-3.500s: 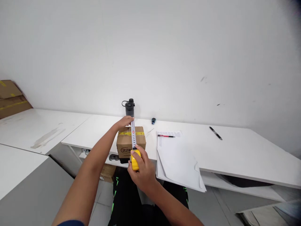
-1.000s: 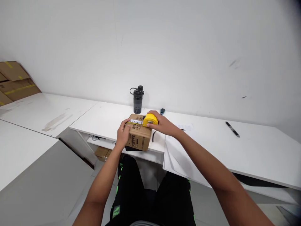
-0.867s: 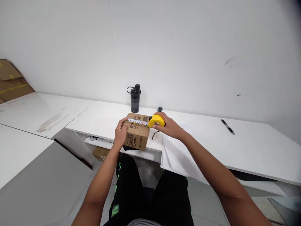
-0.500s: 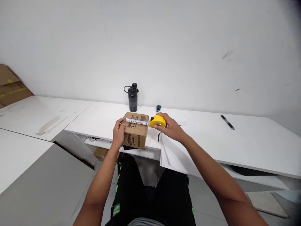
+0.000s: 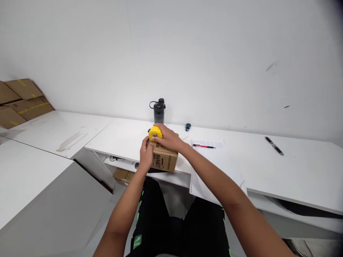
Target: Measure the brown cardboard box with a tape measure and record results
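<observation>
A small brown cardboard box [image 5: 167, 161] stands near the front edge of the white desk [image 5: 281, 167]. My right hand [image 5: 168, 138] grips a yellow tape measure [image 5: 155, 132] above the box's top left corner. My left hand [image 5: 146, 155] is wrapped against the box's left side, its thumb up near the tape measure. The blade no longer shows across the box top.
A dark water bottle [image 5: 159, 111] stands behind the box by the wall. A red pen [image 5: 203, 146] lies on paper, a black pen [image 5: 274, 146] lies further right, and a small blue object [image 5: 188, 126] sits near the wall. White sheets [image 5: 214, 178] overhang the desk edge. Cardboard boxes [image 5: 23, 101] are stacked far left.
My right hand has brought the tape measure leftward from the box's right edge to its left corner, and the blade has drawn back in. My left hand stays on the box's left side.
</observation>
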`<state>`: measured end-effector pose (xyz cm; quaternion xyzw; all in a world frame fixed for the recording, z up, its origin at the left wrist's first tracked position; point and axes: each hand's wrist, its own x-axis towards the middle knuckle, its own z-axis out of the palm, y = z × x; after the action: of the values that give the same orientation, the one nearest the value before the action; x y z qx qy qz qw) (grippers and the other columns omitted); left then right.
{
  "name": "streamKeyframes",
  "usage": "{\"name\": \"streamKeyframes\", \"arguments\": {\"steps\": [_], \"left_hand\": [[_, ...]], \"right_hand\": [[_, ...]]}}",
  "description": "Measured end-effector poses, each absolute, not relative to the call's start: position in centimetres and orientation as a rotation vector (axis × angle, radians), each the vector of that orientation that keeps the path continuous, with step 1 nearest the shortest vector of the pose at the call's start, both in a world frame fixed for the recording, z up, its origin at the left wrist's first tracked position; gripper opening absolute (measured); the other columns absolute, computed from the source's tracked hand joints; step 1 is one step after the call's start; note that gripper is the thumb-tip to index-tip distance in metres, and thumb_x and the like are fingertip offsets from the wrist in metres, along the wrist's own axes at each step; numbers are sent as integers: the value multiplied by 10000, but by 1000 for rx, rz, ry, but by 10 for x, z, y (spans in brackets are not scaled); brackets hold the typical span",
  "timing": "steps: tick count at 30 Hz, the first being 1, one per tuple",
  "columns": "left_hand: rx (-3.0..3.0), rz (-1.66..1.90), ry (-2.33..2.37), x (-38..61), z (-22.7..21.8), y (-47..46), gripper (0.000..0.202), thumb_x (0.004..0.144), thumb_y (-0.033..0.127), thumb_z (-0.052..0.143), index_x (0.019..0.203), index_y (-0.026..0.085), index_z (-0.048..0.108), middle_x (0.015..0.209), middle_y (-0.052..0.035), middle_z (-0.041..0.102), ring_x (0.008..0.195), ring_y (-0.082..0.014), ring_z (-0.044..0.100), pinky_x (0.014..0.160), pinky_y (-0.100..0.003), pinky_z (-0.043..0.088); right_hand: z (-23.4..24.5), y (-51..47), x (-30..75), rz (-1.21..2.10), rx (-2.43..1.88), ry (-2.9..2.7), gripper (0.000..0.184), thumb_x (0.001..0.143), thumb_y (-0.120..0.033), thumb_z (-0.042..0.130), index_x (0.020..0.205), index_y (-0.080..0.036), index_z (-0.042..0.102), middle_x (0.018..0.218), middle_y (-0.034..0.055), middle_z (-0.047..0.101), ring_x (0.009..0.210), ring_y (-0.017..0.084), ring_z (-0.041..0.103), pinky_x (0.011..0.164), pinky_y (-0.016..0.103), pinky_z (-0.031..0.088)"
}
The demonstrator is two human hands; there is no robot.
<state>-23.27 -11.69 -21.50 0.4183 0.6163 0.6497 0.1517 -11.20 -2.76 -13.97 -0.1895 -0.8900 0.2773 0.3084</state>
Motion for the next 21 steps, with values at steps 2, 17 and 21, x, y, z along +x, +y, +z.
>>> {"name": "streamKeyframes", "arguments": {"steps": [2,17,21], "left_hand": [[1152,1886,1724,-229,-217,-118,467,890,261,453,1356,265,430,1359,-54,532,1234,-224,511,1024,-367,410],[1107,1977,1743,-229,-221,-81,354,884,251,447,1236,252,489,1283,-64,562,1190,-216,534,1016,-363,424],[1116,1985,1762,-234,-218,-73,329,868,254,465,1193,247,514,1237,-62,578,1139,-219,556,974,-350,449]], "right_hand": [[-141,-28,-120,747,-458,-2347,547,851,-413,541,1348,-239,393,1337,98,508,1125,284,534,937,441,423],[-182,-32,-11,797,-786,-1605,577,776,-477,648,1229,-240,380,1201,87,515,1052,224,560,906,388,488],[-217,-27,18,971,-1004,-1418,541,733,-529,664,1121,-227,439,1047,64,573,895,227,617,718,385,558]]}}
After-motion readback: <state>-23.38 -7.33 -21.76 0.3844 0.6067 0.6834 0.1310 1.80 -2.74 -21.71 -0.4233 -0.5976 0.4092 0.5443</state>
